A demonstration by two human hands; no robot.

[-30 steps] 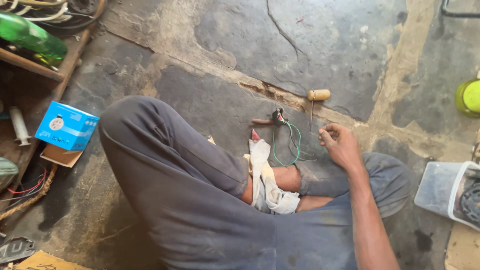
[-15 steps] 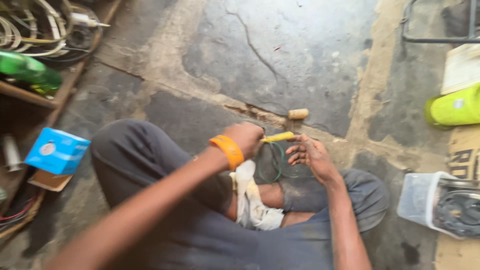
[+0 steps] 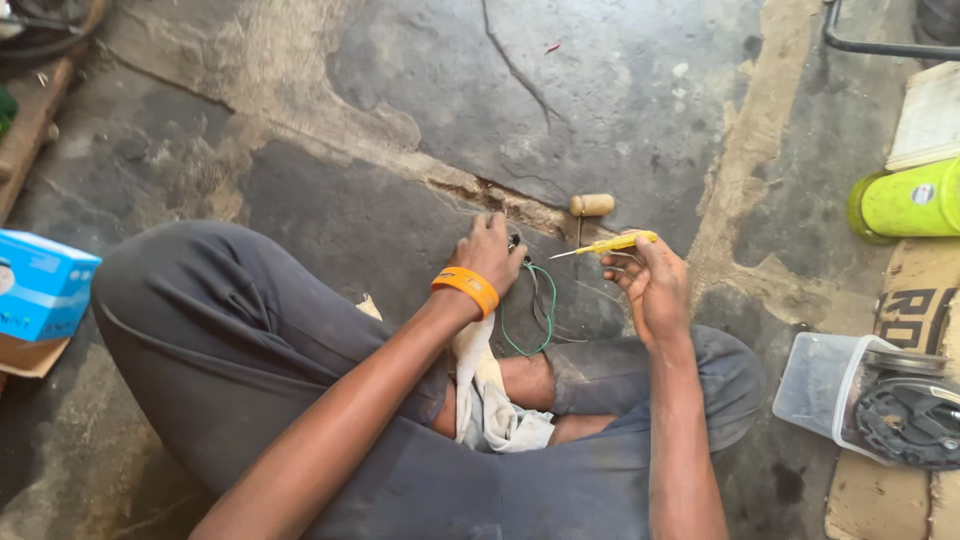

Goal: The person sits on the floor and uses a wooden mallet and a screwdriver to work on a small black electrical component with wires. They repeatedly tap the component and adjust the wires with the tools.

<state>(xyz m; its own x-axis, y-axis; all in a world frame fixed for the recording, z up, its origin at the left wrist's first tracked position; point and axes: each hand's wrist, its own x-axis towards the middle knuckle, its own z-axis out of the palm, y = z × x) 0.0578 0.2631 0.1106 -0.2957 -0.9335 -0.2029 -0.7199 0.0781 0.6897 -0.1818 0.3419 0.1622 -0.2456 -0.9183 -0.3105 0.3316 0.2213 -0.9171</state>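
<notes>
1. The right hand (image 3: 655, 285) grips a slim yellow-handled screwdriver (image 3: 612, 244), its tip pointing left.
2. The left hand (image 3: 490, 252) rests closed over a small dark part, touching thin green wire (image 3: 535, 320) on the cracked grey concrete floor (image 3: 420, 80).

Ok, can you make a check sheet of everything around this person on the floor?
Surface: cracked grey concrete floor, dusty.
Job's things: yellow-handled screwdriver in the right hand; small dark part under the left hand, too hidden to identify.
Clutter: white rag on the lap, small wooden handle on the floor.
Hands: left hand wears an orange wristband.
Cables: green wire looping between the hands.
Surroundings: blue box on the left, lime-green container and clear plastic tub on the right.
</notes>
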